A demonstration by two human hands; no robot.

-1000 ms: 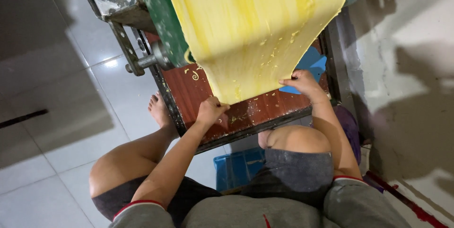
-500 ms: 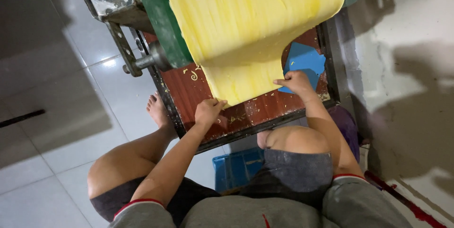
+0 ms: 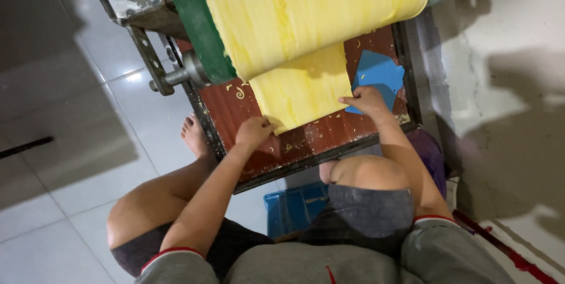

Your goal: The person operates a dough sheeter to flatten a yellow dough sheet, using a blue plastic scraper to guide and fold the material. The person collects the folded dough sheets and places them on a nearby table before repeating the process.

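A wide yellow dough sheet hangs from a green roller machine down onto a reddish-brown tray. The sheet's lower end lies on the tray. My left hand pinches the sheet's bottom left corner. My right hand holds the sheet's right edge, resting beside a blue plastic scraper that lies flat on the tray. Dough crumbs dot the tray.
My bare knees and left foot are under the tray's front edge. A blue crate sits on the floor between my legs. Grey floor tiles spread to the left. A white stained wall or slab is at right.
The sheet's lower end has drawn up and sits higher on the tray. Both hands followed it up, and the blue scraper is now more exposed.
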